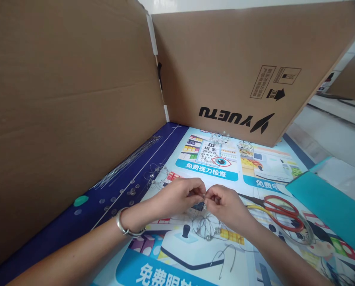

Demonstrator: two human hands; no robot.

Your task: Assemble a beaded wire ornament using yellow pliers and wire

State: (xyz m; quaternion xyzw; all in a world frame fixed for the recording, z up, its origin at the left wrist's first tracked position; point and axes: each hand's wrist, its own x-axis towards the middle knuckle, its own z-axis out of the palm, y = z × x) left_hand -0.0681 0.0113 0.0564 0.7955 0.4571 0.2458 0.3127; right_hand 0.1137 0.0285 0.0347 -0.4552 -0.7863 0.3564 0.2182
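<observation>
At lower centre of the frame, the left hand (177, 195) and right hand (227, 205) pinch a small clear bead (204, 207) between their fingertips, just above a wire-and-bead cluster (205, 229) lying on a printed poster (207, 174).

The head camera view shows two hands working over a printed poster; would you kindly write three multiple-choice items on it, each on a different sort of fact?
1. Where do the red-handled scissors lie?
A. On the dark blue strip
B. On the printed poster
C. Inside the teal folder

2. What colour is the bangle on the left wrist?
A. Red
B. Teal
C. Silver

3. How do the left hand and right hand stand?
A. Meeting around a small shiny piece
B. Far apart
C. Both gripping the scissors

1. B: the scissors rest on the print, right of the hands.
2. C: the band looks silvery.
3. A: their fingers come together at the middle.
</observation>
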